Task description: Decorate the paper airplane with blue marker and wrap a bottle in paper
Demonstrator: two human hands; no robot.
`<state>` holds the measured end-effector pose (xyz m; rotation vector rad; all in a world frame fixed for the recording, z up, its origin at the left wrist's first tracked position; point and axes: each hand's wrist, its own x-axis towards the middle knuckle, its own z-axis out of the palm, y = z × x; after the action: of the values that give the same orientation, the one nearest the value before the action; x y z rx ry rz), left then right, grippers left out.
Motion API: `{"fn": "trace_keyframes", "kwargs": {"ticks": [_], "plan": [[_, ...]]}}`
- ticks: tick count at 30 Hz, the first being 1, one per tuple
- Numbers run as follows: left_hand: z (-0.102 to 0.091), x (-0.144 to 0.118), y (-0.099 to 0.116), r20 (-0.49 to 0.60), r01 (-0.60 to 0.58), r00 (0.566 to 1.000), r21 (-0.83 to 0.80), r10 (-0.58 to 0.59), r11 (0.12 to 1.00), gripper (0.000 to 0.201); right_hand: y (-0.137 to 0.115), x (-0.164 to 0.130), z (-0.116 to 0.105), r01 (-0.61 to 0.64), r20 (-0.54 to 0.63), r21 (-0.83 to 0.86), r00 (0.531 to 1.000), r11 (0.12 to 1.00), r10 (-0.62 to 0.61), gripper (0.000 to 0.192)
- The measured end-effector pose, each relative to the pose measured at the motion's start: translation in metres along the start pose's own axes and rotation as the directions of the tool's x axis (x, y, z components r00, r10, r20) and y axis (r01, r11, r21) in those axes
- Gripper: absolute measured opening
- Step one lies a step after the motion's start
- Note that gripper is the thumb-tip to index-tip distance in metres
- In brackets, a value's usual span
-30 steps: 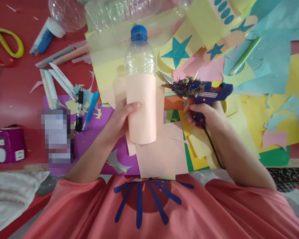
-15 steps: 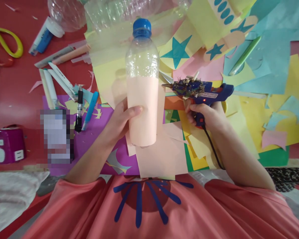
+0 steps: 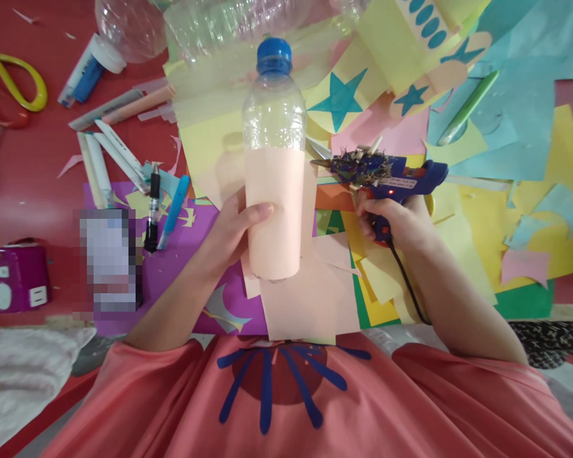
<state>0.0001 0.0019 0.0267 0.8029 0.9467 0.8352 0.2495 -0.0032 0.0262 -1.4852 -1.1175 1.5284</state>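
Observation:
My left hand (image 3: 232,232) grips a clear plastic bottle (image 3: 274,159) with a blue cap, held upright above the table. Peach paper is wrapped around the bottle's lower body. My right hand (image 3: 396,219) holds a blue hot glue gun (image 3: 386,177) by its handle, with paper scraps stuck on top. The gun's nozzle points left and sits just to the right of the bottle's wrapped side. Its black cord runs down along my right forearm.
Coloured paper sheets and cut shapes, among them teal stars (image 3: 340,98), cover the red table (image 3: 28,159). Markers and pens (image 3: 124,152) lie at the left, yellow-handled scissors (image 3: 14,83) at the far left, a purple box (image 3: 12,280) at the left edge, empty bottles (image 3: 181,22) at the back.
The bottle has shifted slightly right and up, closer to the glue gun's nozzle. The right hand has barely moved.

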Motion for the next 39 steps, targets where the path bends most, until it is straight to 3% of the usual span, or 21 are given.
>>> {"fn": "trace_keyframes", "kwargs": {"ticks": [15, 39], "plan": [[0.0012, 0.0008, 0.0008, -0.029, -0.027, 0.999, -0.025, 0.026, 0.999, 0.041, -0.0009, -0.0031, -0.0007, -0.058, 0.026, -0.032, 0.998, 0.998, 0.059, 0.013], [-0.0026, 0.0036, -0.0001, -0.115, -0.072, 0.990, 0.049, 0.077, 0.996, 0.047, -0.0054, -0.0060, 0.0049, -0.029, 0.114, -0.038, 0.993, 0.999, 0.034, 0.014]]}}
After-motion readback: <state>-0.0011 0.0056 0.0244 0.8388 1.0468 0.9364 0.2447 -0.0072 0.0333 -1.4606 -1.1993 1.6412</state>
